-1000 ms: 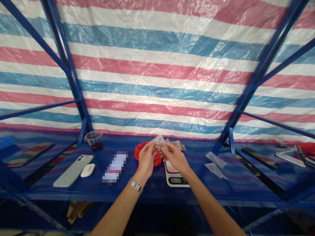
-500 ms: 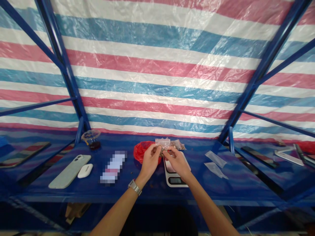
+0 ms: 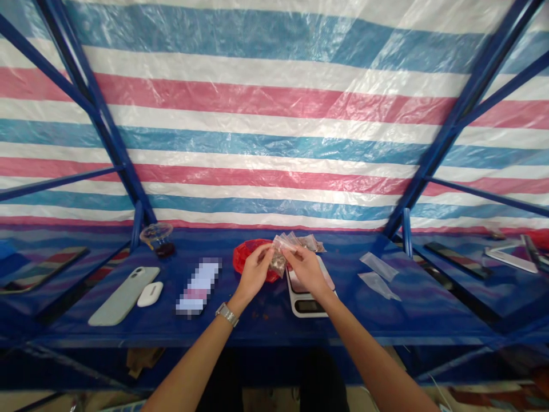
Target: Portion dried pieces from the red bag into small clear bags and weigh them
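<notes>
My left hand (image 3: 254, 270) and right hand (image 3: 305, 269) pinch the top of a small clear bag (image 3: 279, 258) (brownish bits inside), held just above the white scale (image 3: 309, 292), red bowl (image 3: 246, 256) behind.

No legible text anywhere. Scale (image 3: 309, 289) display dark, digits unreadable. Clear pouch (image 3: 279, 262): no print made out. Flat item (image 3: 198, 286) on bench (image 3: 257, 323) pixelated. Phone (image 3: 124, 294) back: no brand readable.
</notes>
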A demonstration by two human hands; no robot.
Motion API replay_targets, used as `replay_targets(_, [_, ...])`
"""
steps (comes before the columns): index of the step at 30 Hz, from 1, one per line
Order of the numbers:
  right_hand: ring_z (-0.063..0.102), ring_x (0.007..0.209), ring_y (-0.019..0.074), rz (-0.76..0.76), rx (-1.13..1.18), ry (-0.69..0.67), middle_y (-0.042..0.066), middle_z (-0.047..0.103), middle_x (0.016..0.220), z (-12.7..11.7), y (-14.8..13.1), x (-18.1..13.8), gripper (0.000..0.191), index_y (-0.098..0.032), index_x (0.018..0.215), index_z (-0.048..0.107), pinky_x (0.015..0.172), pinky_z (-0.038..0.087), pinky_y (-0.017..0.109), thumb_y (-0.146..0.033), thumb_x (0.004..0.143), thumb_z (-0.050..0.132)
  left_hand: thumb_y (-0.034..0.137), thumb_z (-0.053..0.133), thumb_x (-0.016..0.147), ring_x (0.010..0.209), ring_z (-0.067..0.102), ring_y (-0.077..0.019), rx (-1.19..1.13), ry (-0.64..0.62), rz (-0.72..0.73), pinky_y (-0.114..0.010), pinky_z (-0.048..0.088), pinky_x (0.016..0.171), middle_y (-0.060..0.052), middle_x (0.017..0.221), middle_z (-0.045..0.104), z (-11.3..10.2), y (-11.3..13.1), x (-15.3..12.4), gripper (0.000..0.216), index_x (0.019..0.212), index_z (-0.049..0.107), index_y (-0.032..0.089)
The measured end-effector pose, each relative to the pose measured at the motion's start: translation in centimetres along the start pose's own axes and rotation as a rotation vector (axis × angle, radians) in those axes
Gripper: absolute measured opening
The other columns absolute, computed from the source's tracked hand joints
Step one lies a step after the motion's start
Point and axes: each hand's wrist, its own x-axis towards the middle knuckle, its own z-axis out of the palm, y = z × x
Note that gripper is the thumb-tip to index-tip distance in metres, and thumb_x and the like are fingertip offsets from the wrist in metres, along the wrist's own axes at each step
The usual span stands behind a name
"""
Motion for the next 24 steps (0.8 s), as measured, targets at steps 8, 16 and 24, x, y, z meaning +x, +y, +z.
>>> replay_targets(8, [0.063, 0.064, 0.0193, 0.172, 0.197, -0.034, 0.001, 0.069, 0.072, 2.4, -1.4, 1.2, 0.041, -0.023, 0.091, 0.071, 0.060, 0.051, 0.032, -0.059, 0.074, 0.080, 0.059, 0.073, 0.084, 0.064, 0.064, -0.0111, -0.215, 0.043, -0.135, -0.024, 0.055, 0.064, -0.003, 0.080, 0.072, -0.5, -0.9, 0.5, 0.049, 0.105, 0.072, 0.014])
replay_targets(16, [0.031, 0.046, 0.0079, 0.138, 0.492, -0.379, -0.010, 0.036, 0.053, 1.6, -6.5, -0.1, 0.035, -0.025, 0.106, 0.074, 0.048, 0.025, 0.024, -0.043, 0.078, 0.083, 0.049, 0.084, 0.078, 0.084, 0.073, -0.0160, -0.313, 0.052, -0.176, -0.029, 0.059, 0.080, -0.007, 0.098, 0.077, -1.2, -0.9, 0.6, 0.052, 0.117, 0.069, 0.018])
replay_targets(24, [0.057, 0.070, 0.0180, -0.236, -0.240, -0.019, 0.001, 0.064, 0.080, 1.1, -3.5, 1.7, 0.033, -0.022, 0.110, 0.072, 0.069, 0.049, 0.033, -0.044, 0.085, 0.069, 0.045, 0.080, 0.083, 0.094, 0.076, -0.0212, -0.256, 0.077, -0.090, -0.037, 0.062, 0.088, -0.008, 0.109, 0.078, -0.8, -1.4, 0.6, 0.049, 0.123, 0.066, 0.021])
